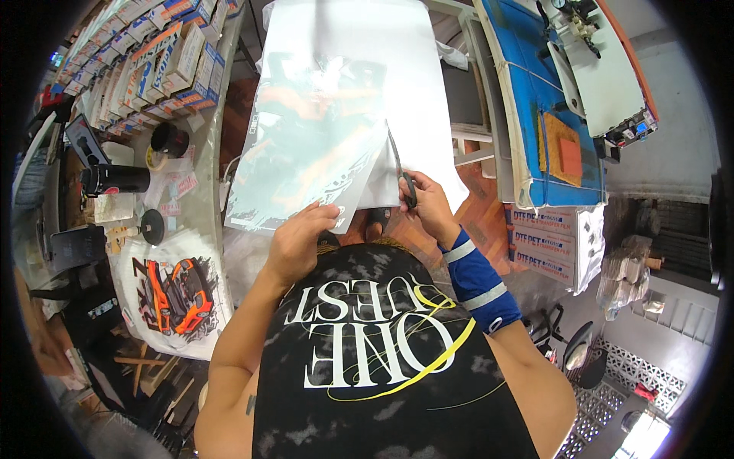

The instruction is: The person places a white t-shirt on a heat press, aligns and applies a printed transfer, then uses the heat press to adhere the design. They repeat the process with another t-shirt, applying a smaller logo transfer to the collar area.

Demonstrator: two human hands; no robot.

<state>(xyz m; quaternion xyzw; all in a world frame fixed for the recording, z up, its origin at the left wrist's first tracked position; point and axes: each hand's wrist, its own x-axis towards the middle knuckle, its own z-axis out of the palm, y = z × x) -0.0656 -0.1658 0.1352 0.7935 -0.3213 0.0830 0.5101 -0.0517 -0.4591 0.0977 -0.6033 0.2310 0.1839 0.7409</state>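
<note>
A translucent printed film sheet (298,153), pale with faint orange shapes, lies on a white-covered table (413,69). My left hand (302,237) grips the sheet's near edge, fingers curled over it. My right hand (428,206), with a blue striped sleeve on the forearm, holds black scissors (410,190) at the sheet's right side, blades pointing away from me along a cut in the film.
A left side table (191,218) bears stacked boxes (164,69), a dark mug (170,140) and an orange car print (176,294). At right are a blue-topped heat press (520,138), white equipment (612,84) and stacked film boxes (550,241).
</note>
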